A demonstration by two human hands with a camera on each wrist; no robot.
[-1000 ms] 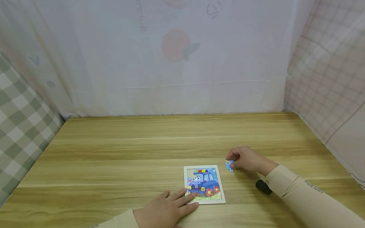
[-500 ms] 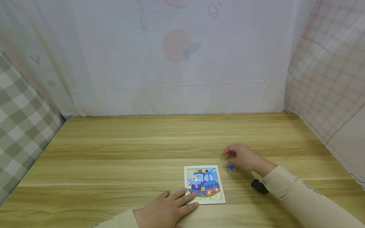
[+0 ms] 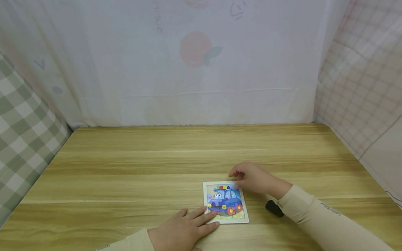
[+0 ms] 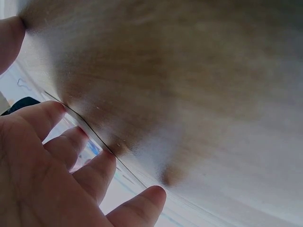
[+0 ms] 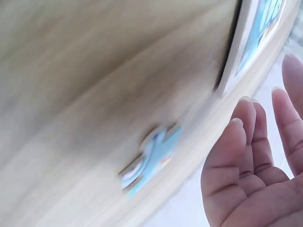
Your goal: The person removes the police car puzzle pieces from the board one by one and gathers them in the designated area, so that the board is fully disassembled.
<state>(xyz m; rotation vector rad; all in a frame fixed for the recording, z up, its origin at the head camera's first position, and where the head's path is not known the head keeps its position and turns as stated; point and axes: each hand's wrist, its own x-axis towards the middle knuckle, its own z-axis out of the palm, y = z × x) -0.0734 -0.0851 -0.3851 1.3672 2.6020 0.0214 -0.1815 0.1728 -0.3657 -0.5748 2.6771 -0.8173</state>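
A square jigsaw puzzle (image 3: 226, 207) of a blue cartoon car, in a white frame, lies on the wooden table; its upper left corner shows a pale patch. My left hand (image 3: 181, 237) rests flat, with fingertips on the frame's lower left edge. My right hand (image 3: 255, 179) hovers by the upper right corner, fingers loosely bent and nothing between them. In the right wrist view a loose light-blue puzzle piece (image 5: 152, 160) lies on the table, apart from the right hand's fingers (image 5: 232, 146). The hand hides that piece in the head view.
A black object (image 3: 274, 209) sits under the right wrist. The wooden table (image 3: 120, 166) extends left and behind the puzzle. A white printed curtain (image 3: 130, 68) hangs at the back, with checked cloth (image 3: 5, 135) on the left.
My right hand has let go of the light-blue piece, which stays on the table, and has moved left to the puzzle's upper right corner. My left hand has stayed in place.
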